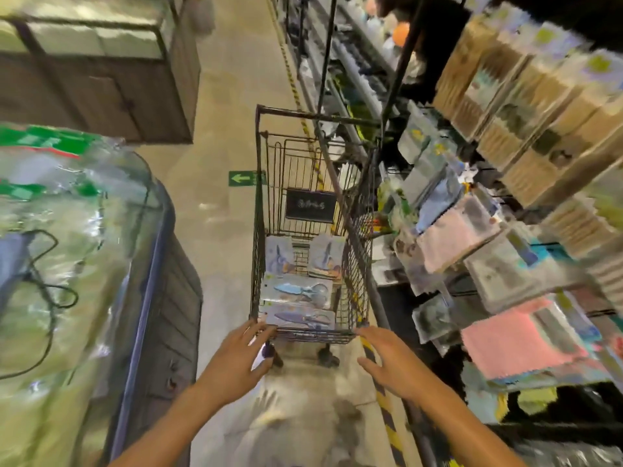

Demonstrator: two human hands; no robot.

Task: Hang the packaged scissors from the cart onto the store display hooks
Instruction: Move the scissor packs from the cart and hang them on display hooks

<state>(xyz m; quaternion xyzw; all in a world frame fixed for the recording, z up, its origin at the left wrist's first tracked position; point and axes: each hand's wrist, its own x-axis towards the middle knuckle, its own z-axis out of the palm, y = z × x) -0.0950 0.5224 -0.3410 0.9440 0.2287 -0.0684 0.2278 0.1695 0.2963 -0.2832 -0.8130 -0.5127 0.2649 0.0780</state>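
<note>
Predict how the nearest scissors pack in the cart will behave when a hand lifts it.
The nearest scissors pack looks like a flat card, so probably stiff and light. Its glossy front may be slippery. It lies flat in the cart, so sliding seems likelier than rolling.

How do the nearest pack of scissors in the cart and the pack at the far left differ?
The nearest pack lies crosswise in the cart, its scissors pointing left; the far-left pack lies lengthwise, its scissors pointing away. The nearest pack's scissors look purple, the far-left pack's bluish with some orange near the handles. The nearest pack sits just beyond the left hand; the far-left pack lies deeper in. Both lie flat on pale cards.
</note>
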